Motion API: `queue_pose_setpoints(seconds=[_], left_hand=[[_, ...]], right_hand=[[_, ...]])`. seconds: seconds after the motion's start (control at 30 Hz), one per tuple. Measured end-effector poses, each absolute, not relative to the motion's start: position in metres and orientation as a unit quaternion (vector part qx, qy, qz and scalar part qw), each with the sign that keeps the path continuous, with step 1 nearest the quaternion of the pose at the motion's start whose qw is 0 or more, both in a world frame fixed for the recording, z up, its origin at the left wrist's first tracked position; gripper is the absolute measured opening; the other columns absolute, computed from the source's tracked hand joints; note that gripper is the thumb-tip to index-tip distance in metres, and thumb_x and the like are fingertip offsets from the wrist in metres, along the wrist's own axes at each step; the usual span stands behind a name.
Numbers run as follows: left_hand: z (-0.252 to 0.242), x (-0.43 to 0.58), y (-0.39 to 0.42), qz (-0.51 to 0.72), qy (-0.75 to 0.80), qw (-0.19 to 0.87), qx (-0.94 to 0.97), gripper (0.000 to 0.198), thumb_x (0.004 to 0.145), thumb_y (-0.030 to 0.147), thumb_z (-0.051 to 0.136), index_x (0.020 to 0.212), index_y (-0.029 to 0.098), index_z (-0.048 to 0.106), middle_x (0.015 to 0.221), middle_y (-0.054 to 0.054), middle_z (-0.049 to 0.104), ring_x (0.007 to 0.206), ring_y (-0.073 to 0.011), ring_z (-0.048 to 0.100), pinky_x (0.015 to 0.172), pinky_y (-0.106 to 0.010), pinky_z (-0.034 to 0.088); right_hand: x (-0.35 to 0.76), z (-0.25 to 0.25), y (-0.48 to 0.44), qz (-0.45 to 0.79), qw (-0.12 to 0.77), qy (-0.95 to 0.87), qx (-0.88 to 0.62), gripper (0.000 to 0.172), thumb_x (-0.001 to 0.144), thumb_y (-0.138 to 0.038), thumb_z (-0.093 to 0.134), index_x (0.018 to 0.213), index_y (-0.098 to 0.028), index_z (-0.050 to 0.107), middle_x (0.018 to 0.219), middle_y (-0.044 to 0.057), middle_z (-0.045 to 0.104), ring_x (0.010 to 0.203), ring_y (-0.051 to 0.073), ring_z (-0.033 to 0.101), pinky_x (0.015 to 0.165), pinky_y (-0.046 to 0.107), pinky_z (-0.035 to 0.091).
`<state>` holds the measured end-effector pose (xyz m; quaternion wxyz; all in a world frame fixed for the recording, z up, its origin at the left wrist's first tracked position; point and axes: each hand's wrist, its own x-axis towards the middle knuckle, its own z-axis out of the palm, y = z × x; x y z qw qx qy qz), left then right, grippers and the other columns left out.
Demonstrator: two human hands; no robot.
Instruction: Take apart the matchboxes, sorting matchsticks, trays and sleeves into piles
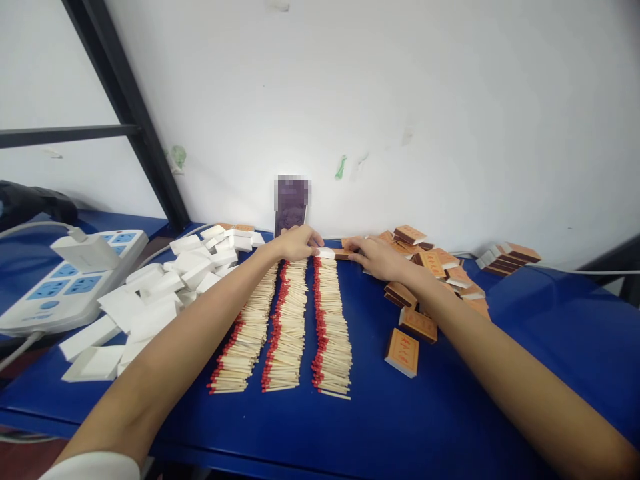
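Observation:
At the far end of the match rows, my left hand (299, 243) grips a white matchbox tray (326, 253) by its left end. My right hand (374, 257) pinches an orange-brown matchbox sleeve (342, 254) from the right. Tray and sleeve meet end to end; whether the tray is partly inside, I cannot tell. Three long rows of red-tipped matches (332, 327) lie on the blue table below my hands. White trays (155, 293) are heaped on the left, partly behind my left forearm. Orange matchbox sleeves (403, 347) lie scattered around my right forearm.
A phone (291, 203) leans against the white wall behind my hands. At the left lies a white power strip (80, 283) with a charger (84, 251) plugged in. Several matchboxes (509, 258) are stacked at the right rear. A black metal frame (135, 127) rises at the left.

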<state>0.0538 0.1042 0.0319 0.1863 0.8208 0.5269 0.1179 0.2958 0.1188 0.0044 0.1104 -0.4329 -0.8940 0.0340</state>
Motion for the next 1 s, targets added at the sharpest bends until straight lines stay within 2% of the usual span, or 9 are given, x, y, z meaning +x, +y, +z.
queue_pose_setpoints(seconds=[0.27, 0.4, 0.47, 0.6, 0.7, 0.83, 0.9, 1.0], left_hand=[[0.034, 0.055, 0.101, 0.111, 0.531, 0.182, 0.820, 0.030, 0.084, 0.025, 0.061, 0.113, 0.020, 0.070, 0.119, -0.006, 0.074, 0.119, -0.0250, 0.064, 0.108, -0.045, 0.038], [0.035, 0.055, 0.101, 0.113, 0.536, 0.178, 0.818, 0.032, 0.085, 0.027, 0.061, 0.115, 0.021, 0.069, 0.122, -0.006, 0.073, 0.120, -0.0246, 0.064, 0.108, -0.043, 0.039], [0.035, 0.055, 0.101, 0.115, 0.538, 0.177, 0.816, 0.034, 0.085, 0.028, 0.061, 0.117, 0.021, 0.068, 0.124, -0.006, 0.072, 0.120, -0.0245, 0.063, 0.106, -0.042, 0.040], [0.038, 0.055, 0.099, 0.116, 0.540, 0.177, 0.815, 0.035, 0.085, 0.028, 0.062, 0.119, 0.020, 0.068, 0.125, -0.006, 0.072, 0.120, -0.0241, 0.064, 0.105, -0.041, 0.043], [0.041, 0.056, 0.097, 0.114, 0.544, 0.174, 0.813, 0.036, 0.085, 0.027, 0.061, 0.120, 0.021, 0.068, 0.125, -0.005, 0.072, 0.121, -0.0251, 0.063, 0.107, -0.044, 0.041], [0.043, 0.057, 0.097, 0.115, 0.544, 0.168, 0.814, 0.036, 0.085, 0.029, 0.060, 0.119, 0.023, 0.068, 0.125, -0.005, 0.072, 0.124, -0.0261, 0.061, 0.109, -0.045, 0.040], [0.044, 0.057, 0.097, 0.117, 0.540, 0.166, 0.817, 0.036, 0.085, 0.029, 0.060, 0.120, 0.023, 0.067, 0.124, -0.005, 0.072, 0.124, -0.0255, 0.061, 0.109, -0.043, 0.041], [0.045, 0.057, 0.097, 0.120, 0.537, 0.158, 0.820, 0.037, 0.085, 0.029, 0.060, 0.121, 0.022, 0.067, 0.124, -0.005, 0.072, 0.123, -0.0263, 0.061, 0.109, -0.045, 0.040]], right_hand=[[0.300, 0.015, 0.116, 0.058, 0.117, -0.881, -0.455, 0.015, 0.093, -0.022, 0.051, 0.101, -0.018, 0.064, 0.102, 0.012, 0.071, 0.094, 0.025, 0.064, 0.084, 0.037, 0.048], [0.301, 0.031, 0.108, 0.067, 0.137, -0.871, -0.466, 0.020, 0.095, -0.025, 0.049, 0.107, -0.018, 0.064, 0.104, 0.010, 0.072, 0.093, 0.023, 0.066, 0.084, 0.036, 0.049], [0.304, 0.042, 0.104, 0.071, 0.176, -0.862, -0.470, 0.023, 0.096, -0.028, 0.048, 0.110, -0.018, 0.064, 0.107, 0.010, 0.073, 0.095, 0.023, 0.067, 0.085, 0.037, 0.050], [0.315, 0.069, 0.095, 0.074, 0.310, -0.825, -0.468, 0.029, 0.092, -0.039, 0.054, 0.108, -0.019, 0.067, 0.110, 0.010, 0.072, 0.089, 0.023, 0.068, 0.082, 0.040, 0.053], [0.328, 0.093, 0.085, 0.074, 0.384, -0.786, -0.480, 0.032, 0.088, -0.044, 0.061, 0.106, -0.018, 0.069, 0.110, 0.011, 0.072, 0.080, 0.021, 0.069, 0.071, 0.038, 0.055], [0.349, 0.119, 0.068, 0.072, 0.469, -0.720, -0.506, 0.031, 0.085, -0.041, 0.066, 0.105, -0.017, 0.068, 0.111, 0.011, 0.072, 0.071, 0.018, 0.069, 0.054, 0.031, 0.049], [0.361, 0.122, 0.060, 0.051, 0.486, -0.696, -0.527, 0.031, 0.084, -0.041, 0.067, 0.104, -0.017, 0.069, 0.111, 0.010, 0.072, 0.069, 0.017, 0.069, 0.054, 0.030, 0.048], [0.380, 0.106, 0.056, -0.009, 0.451, -0.678, -0.580, 0.031, 0.081, -0.045, 0.067, 0.097, -0.019, 0.071, 0.102, 0.008, 0.074, 0.070, 0.018, 0.068, 0.066, 0.034, 0.050]])
